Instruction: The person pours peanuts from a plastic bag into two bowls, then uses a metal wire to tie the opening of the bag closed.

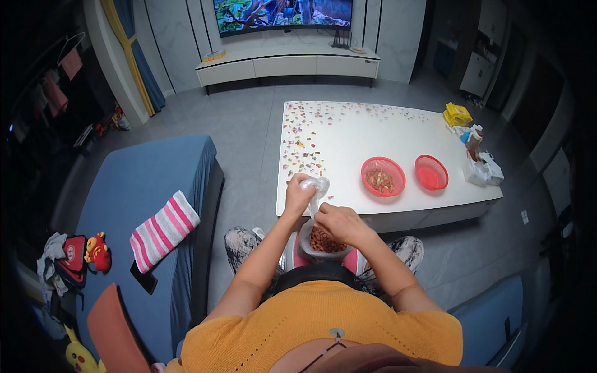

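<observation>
A clear plastic bag (305, 241) of reddish-brown nuts (324, 241), which look like peanuts, stands in front of me between my knees. My left hand (300, 195) is closed round the gathered top of the bag, whose loose end sticks up past the fingers. Lower down, my right hand (340, 222) pinches the bag's neck just above the nuts, partly covering them. What the bag rests on is mostly hidden; something pink and grey shows around it. Beyond my right hand, a red bowl (365, 166) with light brown pieces in it stands on the white table (348, 140).
A second red bowl (431, 160) sits right of the first. A yellow packet (457, 114), a bottle (474, 138) and white packages (482, 169) line the table's right end. A blue sofa (155, 163) on my left carries a striped towel (165, 230) and a phone (143, 277).
</observation>
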{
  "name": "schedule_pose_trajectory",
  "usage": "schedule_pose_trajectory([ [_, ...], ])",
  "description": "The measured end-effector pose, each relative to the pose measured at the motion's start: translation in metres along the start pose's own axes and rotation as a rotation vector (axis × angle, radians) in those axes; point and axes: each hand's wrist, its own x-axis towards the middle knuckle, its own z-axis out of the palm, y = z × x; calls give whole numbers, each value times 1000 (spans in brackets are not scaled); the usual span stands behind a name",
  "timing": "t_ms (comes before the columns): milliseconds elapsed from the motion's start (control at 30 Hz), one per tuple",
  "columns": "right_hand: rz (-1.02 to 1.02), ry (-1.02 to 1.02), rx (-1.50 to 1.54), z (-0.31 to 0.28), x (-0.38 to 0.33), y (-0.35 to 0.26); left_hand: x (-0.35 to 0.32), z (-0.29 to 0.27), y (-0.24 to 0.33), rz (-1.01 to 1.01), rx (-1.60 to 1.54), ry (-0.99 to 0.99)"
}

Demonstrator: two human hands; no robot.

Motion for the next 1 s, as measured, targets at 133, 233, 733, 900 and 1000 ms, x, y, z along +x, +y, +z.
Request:
schedule_pose_trajectory([
  [133,-83,115,320,-40,10,20,-16,4,37,6,153,-375],
  [233,212,130,820,-44,8,52,-26,6,74,-130,-45,-645],
  [733,443,436,1538,45,-1,63,-28,17,46,-342,-991,-249],
  [900,524,480,1171,66,1,49,-18,27,29,-384,-861,43],
  [1000,387,585,463,65,0,31,-17,28,9,-122,-371,121],
])
